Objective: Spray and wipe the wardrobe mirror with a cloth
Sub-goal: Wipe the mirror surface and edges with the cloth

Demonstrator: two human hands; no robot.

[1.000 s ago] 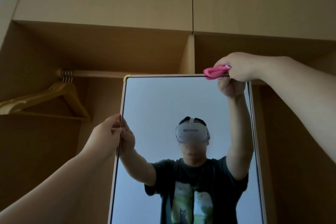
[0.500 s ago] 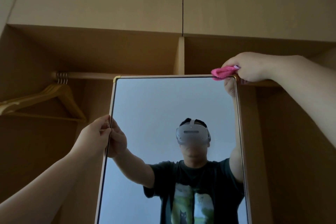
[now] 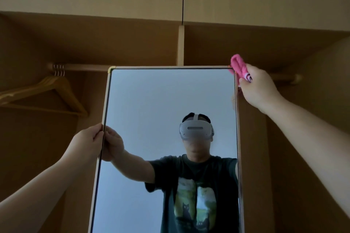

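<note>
located at centre: wardrobe mirror [image 3: 170,104], upright. grips its frame at 9 o'clock with left hand [image 3: 87,143], fingers [image 3: 97,135] curled round the edge. clutches pink cloth [image 3: 239,66] in right hand [image 3: 259,87], touching the 1 o'clock corner. recommended: brace firmly at left, flatten cloth, draw along right edge toward 6 o'clock, keep bare skin off glass.
</note>
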